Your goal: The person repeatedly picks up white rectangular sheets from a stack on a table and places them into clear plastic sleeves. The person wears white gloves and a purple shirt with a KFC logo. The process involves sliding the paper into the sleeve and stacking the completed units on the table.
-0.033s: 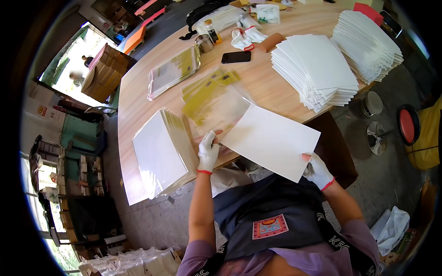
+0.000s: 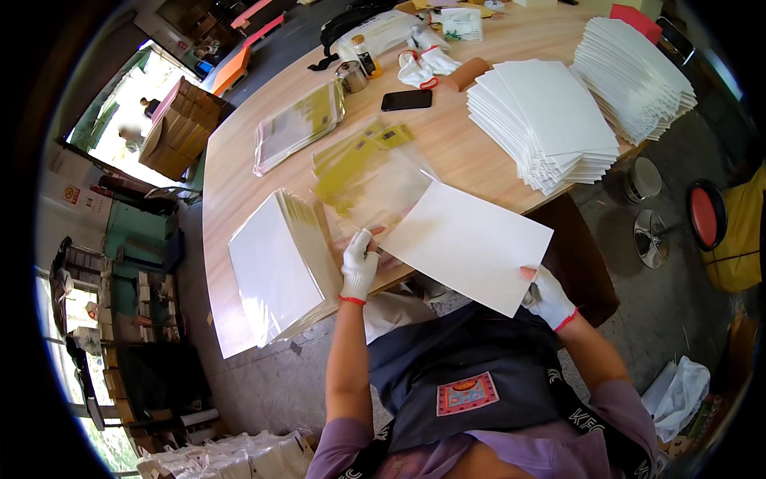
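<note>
My right hand (image 2: 548, 298), in a white glove with bare fingertips and a red cuff, grips a white rectangular board (image 2: 471, 243) by its near right corner. The board is tilted over the table's front edge. My left hand (image 2: 361, 263), gloved alike, is closed at the near edge of a clear plastic bag (image 2: 391, 188) with a yellow-green printed band. The board's far left edge lies against the bag's mouth; whether it is inside I cannot tell. More such bags lie fanned beneath. Left of my left hand stands a stack of bagged white boards (image 2: 275, 263).
Two tall stacks of bare white boards (image 2: 550, 120) stand at the table's right. Behind the bags lie a pile of clear bags (image 2: 299, 128), a black phone (image 2: 406, 100), a metal cup (image 2: 351, 77), a bottle (image 2: 365, 56) and spare gloves (image 2: 427, 68). A stool (image 2: 705, 214) is on the right.
</note>
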### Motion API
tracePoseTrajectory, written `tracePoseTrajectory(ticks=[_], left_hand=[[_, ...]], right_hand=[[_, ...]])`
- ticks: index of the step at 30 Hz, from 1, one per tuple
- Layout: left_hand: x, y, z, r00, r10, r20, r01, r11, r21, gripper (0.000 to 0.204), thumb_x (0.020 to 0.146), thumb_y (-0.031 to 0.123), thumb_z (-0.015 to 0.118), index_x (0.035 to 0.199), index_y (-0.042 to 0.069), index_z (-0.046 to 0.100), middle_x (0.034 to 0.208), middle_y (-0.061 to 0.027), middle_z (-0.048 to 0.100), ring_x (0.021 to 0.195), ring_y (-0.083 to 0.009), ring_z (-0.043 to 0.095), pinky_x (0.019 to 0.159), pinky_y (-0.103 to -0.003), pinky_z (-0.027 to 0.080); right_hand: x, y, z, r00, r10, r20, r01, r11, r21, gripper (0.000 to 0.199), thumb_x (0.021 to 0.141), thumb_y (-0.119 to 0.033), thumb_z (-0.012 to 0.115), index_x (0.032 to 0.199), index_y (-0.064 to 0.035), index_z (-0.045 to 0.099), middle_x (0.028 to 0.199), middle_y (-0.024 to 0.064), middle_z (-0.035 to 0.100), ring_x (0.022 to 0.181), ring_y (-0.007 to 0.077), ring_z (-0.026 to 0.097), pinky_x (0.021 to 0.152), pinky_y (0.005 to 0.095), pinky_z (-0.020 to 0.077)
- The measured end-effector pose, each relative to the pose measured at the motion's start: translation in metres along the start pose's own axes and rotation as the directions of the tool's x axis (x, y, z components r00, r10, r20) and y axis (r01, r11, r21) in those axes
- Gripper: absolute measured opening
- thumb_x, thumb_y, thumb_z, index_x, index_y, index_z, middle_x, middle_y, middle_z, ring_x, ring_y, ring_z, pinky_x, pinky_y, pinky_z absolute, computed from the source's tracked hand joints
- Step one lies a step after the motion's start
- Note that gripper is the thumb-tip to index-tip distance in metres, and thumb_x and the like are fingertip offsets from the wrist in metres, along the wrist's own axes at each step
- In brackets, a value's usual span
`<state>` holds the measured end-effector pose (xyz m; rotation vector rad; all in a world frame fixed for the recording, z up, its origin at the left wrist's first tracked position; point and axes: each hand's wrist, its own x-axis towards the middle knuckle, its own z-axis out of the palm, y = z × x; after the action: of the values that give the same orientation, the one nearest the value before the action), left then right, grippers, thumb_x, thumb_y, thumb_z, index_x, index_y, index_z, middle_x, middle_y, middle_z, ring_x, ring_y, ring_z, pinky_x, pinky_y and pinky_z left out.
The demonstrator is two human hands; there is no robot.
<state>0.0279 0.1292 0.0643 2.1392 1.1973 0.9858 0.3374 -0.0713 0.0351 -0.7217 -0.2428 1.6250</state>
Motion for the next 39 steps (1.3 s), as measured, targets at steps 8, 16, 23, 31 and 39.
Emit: tracePoseTrajectory(ticks=[8, 16, 23, 31, 39], left_hand=[[-0.036, 0.008, 0.038, 0.937, -0.149, -0.316, 0.077, 0.970, -0.229, 0.067, 0.072, -0.011, 0.053, 0.133, 0.013, 0.041, 0.127, -0.0125, 0.045, 0.104, -0.0236, 0.054, 0.079, -0.029, 0.049], [-0.055, -0.006, 0.125, 0.720, -0.546, 0.428, 0.278, -0.337, -0.899, 0.047, 0.091, 0.012, 0.051, 0.136, 0.010, 0.034, 0.123, -0.0114, 0.050, 0.111, -0.0238, 0.051, 0.086, -0.036, 0.048], [-0.141, -0.002, 0.150, 0.740, -0.343, 0.579, 0.358, -0.527, -0.771, 0.047, 0.090, 0.030, 0.054, 0.129, 0.006, 0.042, 0.122, -0.0129, 0.052, 0.111, -0.0260, 0.051, 0.088, -0.039, 0.047], [-0.161, -0.012, 0.171, 0.704, -0.651, 0.284, 0.533, 0.220, -0.817, 0.029, 0.093, 0.010, 0.041, 0.119, 0.002, 0.052, 0.106, -0.0096, 0.061, 0.090, -0.0209, 0.062, 0.076, -0.033, 0.053], [-0.157, 0.014, 0.064, 0.516, -0.754, 0.408, 0.592, -0.031, -0.805, 0.021, 0.090, 0.024, 0.058, 0.099, 0.006, 0.056, 0.090, -0.0054, 0.062, 0.076, -0.0190, 0.064, 0.064, -0.031, 0.054]], right_hand=[[-0.005, 0.032, 0.005, 0.996, 0.065, 0.058, -0.066, 0.998, 0.015, 0.032, 0.087, -0.023, 0.060, 0.112, -0.0048, 0.051, 0.097, 0.0022, 0.060, 0.075, 0.0091, 0.060, 0.051, 0.0201, 0.0462], [-0.036, 0.012, 0.069, 0.987, 0.038, -0.155, -0.072, 0.974, -0.215, 0.023, 0.092, -0.022, 0.050, 0.101, -0.0007, 0.052, 0.074, 0.0065, 0.057, 0.050, 0.0116, 0.050, 0.042, 0.0240, 0.0342], [-0.017, 0.042, 0.044, 0.959, 0.230, -0.164, -0.272, 0.906, -0.325, 0.028, 0.095, -0.025, 0.048, 0.106, 0.0005, 0.053, 0.080, 0.0111, 0.063, 0.062, 0.0175, 0.063, 0.055, 0.0287, 0.0540], [0.085, 0.104, 0.050, 0.969, 0.235, -0.081, -0.218, 0.960, 0.173, 0.039, 0.098, -0.020, 0.034, 0.130, 0.0020, 0.035, 0.113, 0.0183, 0.054, 0.100, 0.0304, 0.059, 0.087, 0.0417, 0.0512], [0.064, 0.080, 0.092, 0.959, 0.252, 0.128, 0.037, 0.335, -0.941, 0.027, 0.093, -0.027, 0.048, 0.109, -0.0063, 0.057, 0.076, 0.0091, 0.067, 0.066, 0.0216, 0.065, 0.054, 0.0341, 0.0492]])
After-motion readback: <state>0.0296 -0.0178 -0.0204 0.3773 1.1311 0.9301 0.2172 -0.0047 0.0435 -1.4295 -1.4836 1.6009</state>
